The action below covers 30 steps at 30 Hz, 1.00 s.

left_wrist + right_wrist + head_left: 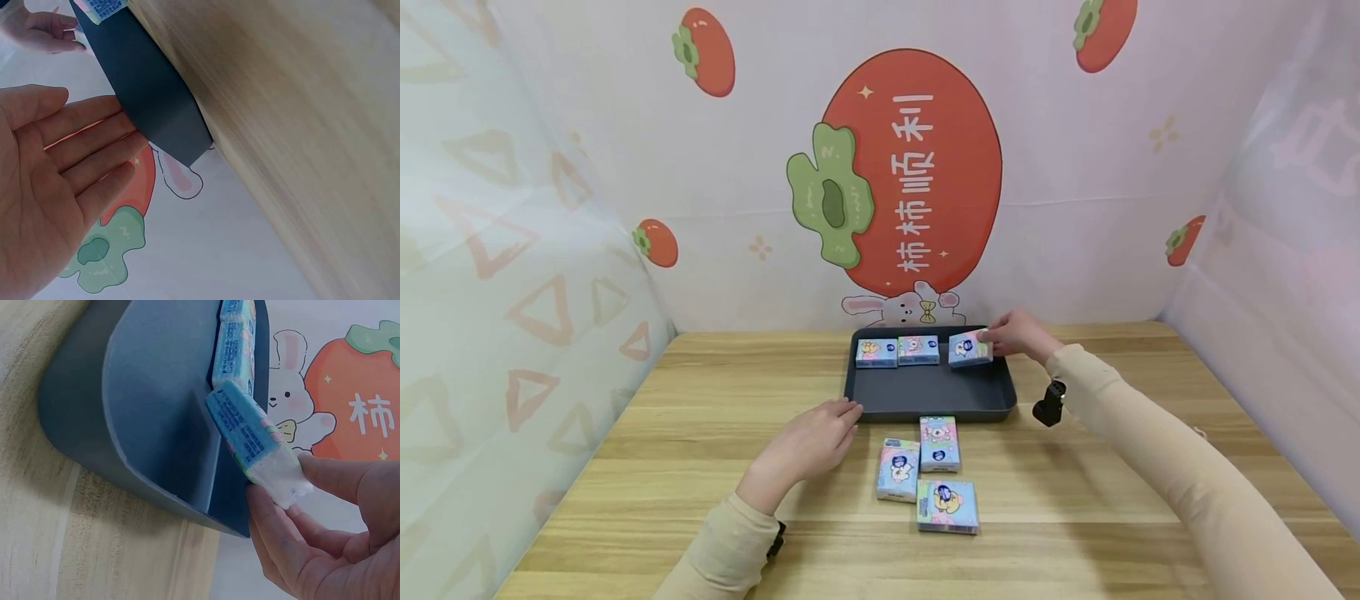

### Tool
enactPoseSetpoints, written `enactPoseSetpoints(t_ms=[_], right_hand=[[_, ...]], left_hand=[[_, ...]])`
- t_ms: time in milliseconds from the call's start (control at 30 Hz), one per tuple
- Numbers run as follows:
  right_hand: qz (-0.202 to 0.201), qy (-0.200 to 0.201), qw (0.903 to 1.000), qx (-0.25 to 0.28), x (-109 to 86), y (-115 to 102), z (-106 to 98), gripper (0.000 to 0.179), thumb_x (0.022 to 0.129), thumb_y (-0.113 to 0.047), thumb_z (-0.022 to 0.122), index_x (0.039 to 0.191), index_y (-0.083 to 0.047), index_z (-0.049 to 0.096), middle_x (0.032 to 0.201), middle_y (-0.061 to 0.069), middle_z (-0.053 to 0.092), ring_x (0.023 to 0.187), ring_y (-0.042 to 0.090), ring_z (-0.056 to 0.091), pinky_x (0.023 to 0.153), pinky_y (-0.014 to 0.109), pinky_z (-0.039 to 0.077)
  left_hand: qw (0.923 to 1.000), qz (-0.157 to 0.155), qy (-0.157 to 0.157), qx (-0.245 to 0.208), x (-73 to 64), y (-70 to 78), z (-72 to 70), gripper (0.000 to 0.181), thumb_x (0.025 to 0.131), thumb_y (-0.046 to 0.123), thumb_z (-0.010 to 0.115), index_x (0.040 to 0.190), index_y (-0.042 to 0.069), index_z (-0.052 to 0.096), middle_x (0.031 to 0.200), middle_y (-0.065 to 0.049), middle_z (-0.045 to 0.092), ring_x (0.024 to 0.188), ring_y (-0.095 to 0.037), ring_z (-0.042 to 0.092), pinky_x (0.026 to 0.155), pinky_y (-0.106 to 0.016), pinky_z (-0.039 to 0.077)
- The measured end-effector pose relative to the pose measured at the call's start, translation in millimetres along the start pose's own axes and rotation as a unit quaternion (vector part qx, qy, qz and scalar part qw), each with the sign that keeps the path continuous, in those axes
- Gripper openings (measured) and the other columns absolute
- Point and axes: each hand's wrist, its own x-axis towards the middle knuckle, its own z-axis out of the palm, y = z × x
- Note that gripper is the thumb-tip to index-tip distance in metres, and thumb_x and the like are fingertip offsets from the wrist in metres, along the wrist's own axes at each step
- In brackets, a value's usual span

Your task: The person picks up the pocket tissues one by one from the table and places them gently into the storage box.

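Note:
My right hand [1021, 333] pinches one end of a small pale-blue pack of tissues [967, 349] between thumb and fingers. That pack is tilted over the back right of a dark grey tray [928, 393]; the right wrist view shows its printed side [245, 428] and clear wrapper end. Two similar tissue packs, one on the left [877, 353] and one beside it [919, 351], lie along the tray's back wall. At the front left corner, my left hand [816, 437] has its fingers extended against the tray's edge; its palm [37, 181] holds nothing.
In front of the tray, three more tissue packs lie on the wooden table [715, 433]: an upright-facing one [940, 443], one to its left [898, 469] and one nearer me [947, 506]. A printed cloth wall [1045, 250] rises behind the tray.

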Motion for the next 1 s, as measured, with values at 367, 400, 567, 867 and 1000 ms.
enactPoseSetpoints(t_ms=[367,400,567,867,1000], right_hand=[[0.008,0.007,0.9999,0.004,8.1,-4,3,0.041,0.093,-0.023,0.062,0.122,0.006,0.058,0.121,0.023,0.058,0.099,0.027,0.062,0.092,0.037,0.054],[0.008,0.006,0.9999,0.004,8.2,-4,4,0.042,0.093,-0.023,0.062,0.123,0.006,0.058,0.121,0.023,0.058,0.099,0.028,0.061,0.092,0.037,0.054],[0.007,0.007,0.9999,0.002,11.1,-4,5,0.041,0.093,-0.023,0.062,0.123,0.005,0.058,0.122,0.023,0.058,0.099,0.028,0.062,0.092,0.035,0.054],[0.012,0.015,0.9998,0.002,18.1,-3,9,0.039,0.093,-0.022,0.062,0.120,0.006,0.060,0.119,0.023,0.060,0.099,0.029,0.063,0.091,0.037,0.054],[0.014,0.018,0.9997,0.003,19.7,-2,10,0.038,0.093,-0.021,0.061,0.120,0.006,0.060,0.118,0.023,0.061,0.098,0.028,0.064,0.091,0.037,0.054]], left_hand=[[1.0000,-0.001,0.000,-0.004,0.5,-1.4,1.4,0.036,0.097,0.020,0.050,0.126,0.000,0.059,0.129,-0.014,0.060,0.121,-0.028,0.056,0.102,-0.040,0.047],[1.0000,0.000,0.000,-0.004,0.5,-1.5,1.5,0.036,0.097,0.020,0.050,0.126,0.000,0.059,0.129,-0.014,0.060,0.121,-0.028,0.056,0.102,-0.040,0.047],[1.0000,-0.001,0.001,-0.003,0.5,-1.8,2.1,0.036,0.097,0.020,0.050,0.126,0.001,0.060,0.128,-0.014,0.060,0.120,-0.028,0.056,0.102,-0.040,0.047],[1.0000,-0.007,-0.005,-0.004,0.7,-1.4,1.9,0.037,0.097,0.021,0.050,0.127,0.001,0.059,0.129,-0.014,0.059,0.121,-0.028,0.055,0.103,-0.040,0.047],[1.0000,-0.006,-0.004,-0.004,0.6,-1.5,2.0,0.037,0.097,0.020,0.050,0.127,0.001,0.059,0.129,-0.014,0.059,0.121,-0.028,0.055,0.103,-0.040,0.047]])
